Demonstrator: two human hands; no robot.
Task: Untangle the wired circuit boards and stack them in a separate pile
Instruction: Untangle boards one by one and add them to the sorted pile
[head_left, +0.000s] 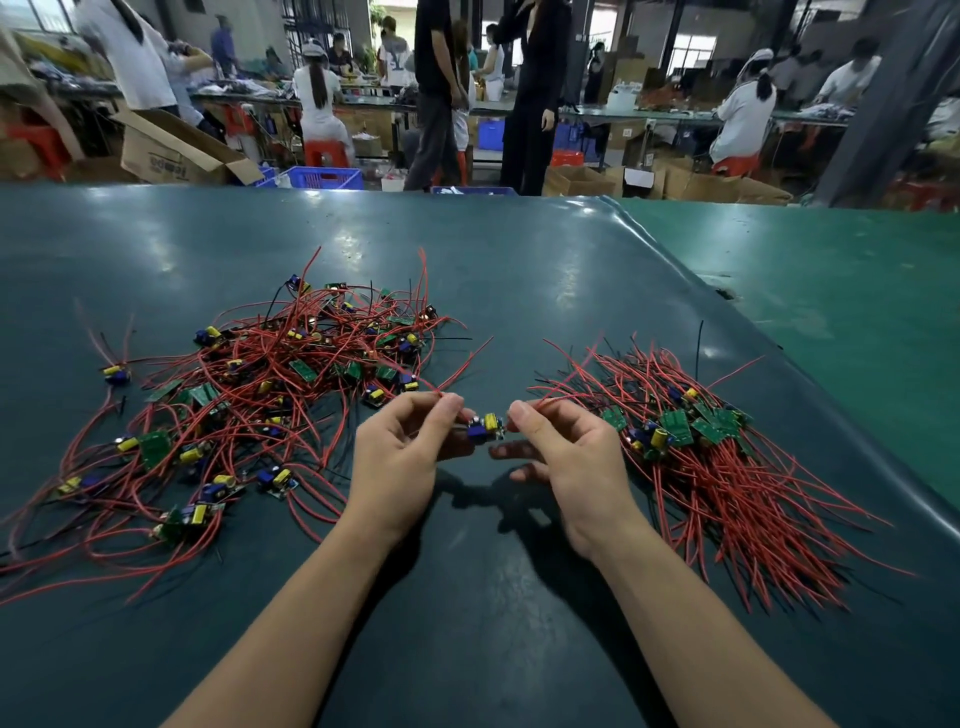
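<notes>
Circuit board (485, 427) held between both hands above table (519, 291), long axis 9-to-3. Left hand (400, 452) pinches left end, right hand (566, 457) right end. Sorted pile (696, 447) at 3 o'clock, nearer right hand; tangled heap (260, 395) at 9.

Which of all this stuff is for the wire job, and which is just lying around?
For the job:
- small green circuit board with red wires, pinched between left hand and right hand
- tangled heap of boards
- sorted pile of boards

Just around:
- dark green table mat
- open cardboard box
- blue plastic crate
</notes>
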